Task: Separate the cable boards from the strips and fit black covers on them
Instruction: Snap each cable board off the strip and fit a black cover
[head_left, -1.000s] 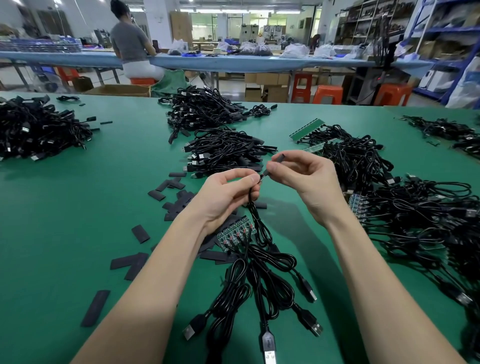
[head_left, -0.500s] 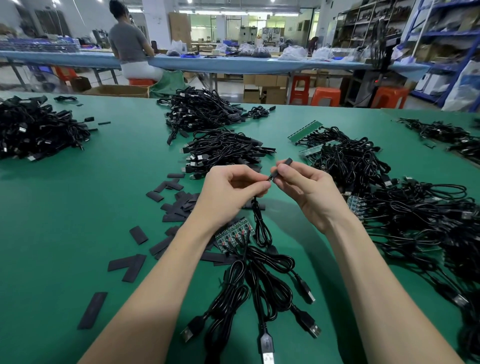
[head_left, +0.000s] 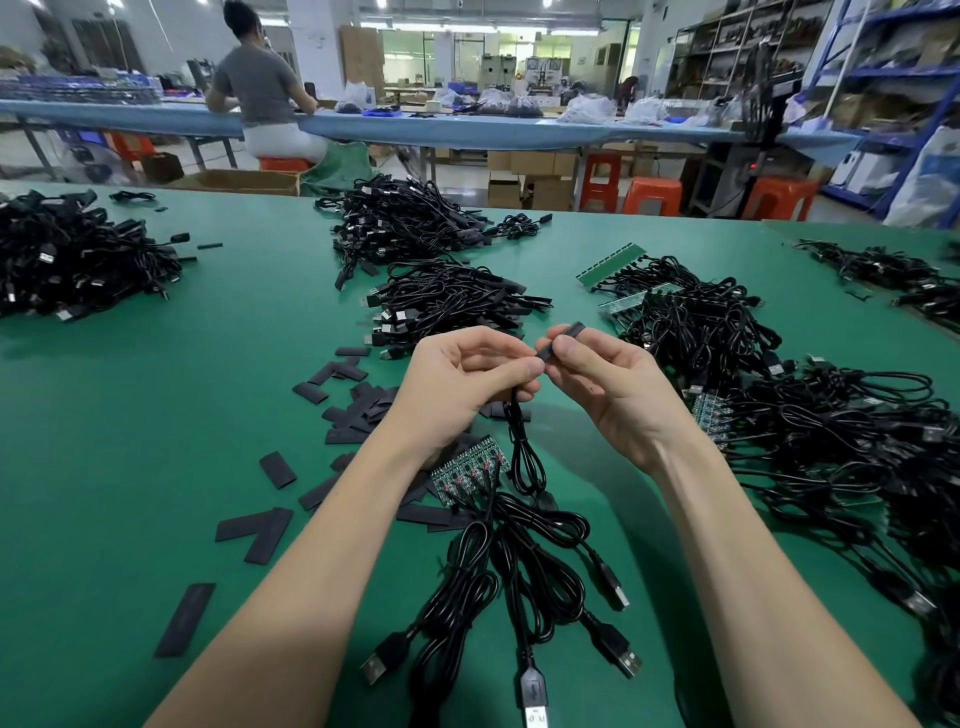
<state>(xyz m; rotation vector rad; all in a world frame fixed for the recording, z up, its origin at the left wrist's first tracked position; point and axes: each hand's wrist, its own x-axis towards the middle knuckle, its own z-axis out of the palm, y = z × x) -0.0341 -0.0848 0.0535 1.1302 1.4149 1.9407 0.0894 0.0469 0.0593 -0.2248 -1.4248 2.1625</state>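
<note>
Lying nearest, below both wrists: a bundle of black cables (head_left: 519, 582) with plugs fanned toward the body, tied at the top to a green strip (head_left: 470, 470) of small boards tucked under the left wrist. Scattered left of the left hand: loose black covers (head_left: 353, 410), flat on the green table (head_left: 156, 441).

Pinching one cable (head_left: 522, 447) just below its end with the left hand (head_left: 467, 379), fingers curled, thumb pressed against forefinger; loop of that cable hanging down toward the strip. Gripping a black cover (head_left: 560, 340) with the right hand (head_left: 602, 384), between thumb and fingertips, tilted up and away, its lower end touching the left thumb tip. Board itself hidden between the fingertips, so probably already inside the cover, though hard to say how far.

Beyond the knuckles: a heap of finished cables (head_left: 447, 304), a bigger heap (head_left: 400, 223) behind it; right of the right hand, a tangle of uncut strips and cables (head_left: 701, 322).

Risks from here: pushing the cover on crooked and jamming it against a board edge; tugging the cable rather than the board and straining the solder joints; letting the hanging loop snag the strip below and drag it.
</note>
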